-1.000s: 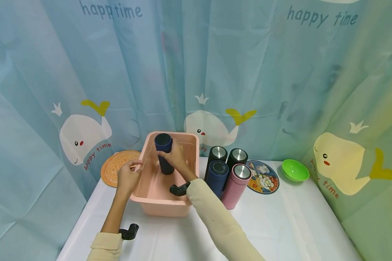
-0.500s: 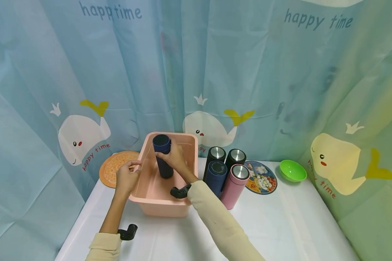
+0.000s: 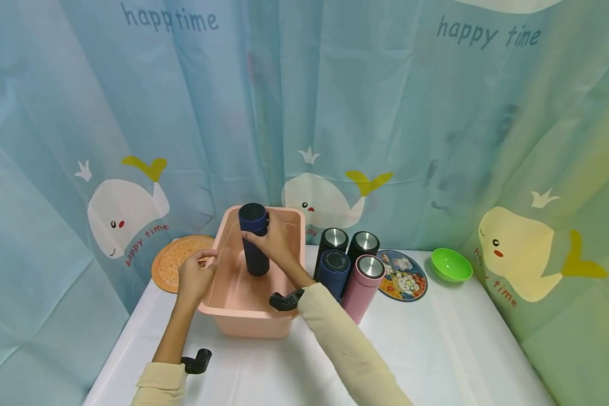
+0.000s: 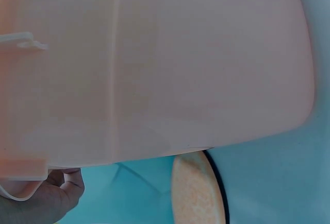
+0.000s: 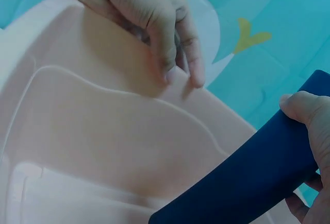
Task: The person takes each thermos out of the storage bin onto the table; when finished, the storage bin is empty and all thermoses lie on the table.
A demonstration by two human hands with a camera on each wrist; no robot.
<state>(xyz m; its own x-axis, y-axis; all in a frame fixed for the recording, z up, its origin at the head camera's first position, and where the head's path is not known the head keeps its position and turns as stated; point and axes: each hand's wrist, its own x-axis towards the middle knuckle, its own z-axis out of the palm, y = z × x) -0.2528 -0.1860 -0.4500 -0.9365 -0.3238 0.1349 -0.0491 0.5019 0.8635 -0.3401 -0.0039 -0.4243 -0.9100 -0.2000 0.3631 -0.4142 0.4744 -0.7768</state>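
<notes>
A dark blue thermos bottle (image 3: 256, 254) stands nearly upright inside the pink plastic basin (image 3: 296, 225). My right hand (image 3: 274, 242) grips it just below the lid, thumb on the near side and fingers wrapped behind. In the right wrist view the thermos (image 5: 242, 177) slants across the basin's inner wall. At the left rim, my left hand (image 3: 195, 276) pinches the basin's edge between thumb and fingers. The left wrist view is mostly filled by the basin's outer side (image 4: 206, 69), with part of the left hand (image 4: 56, 198) at its rim.
Right of the basin stand two black thermoses (image 3: 333, 241) with silver lids, another blue thermos (image 3: 333, 273) and a pink thermos (image 3: 362, 293). Beyond them are a round patterned mat (image 3: 403, 276) and a green bowl (image 3: 451, 266). A pizza-print mat (image 3: 175, 262) lies to the left.
The head view has drifted slightly, so the scene slides left. Held by my right hand, the thermos dipped a little, then its lid rose slightly. My left hand stays on the rim.
</notes>
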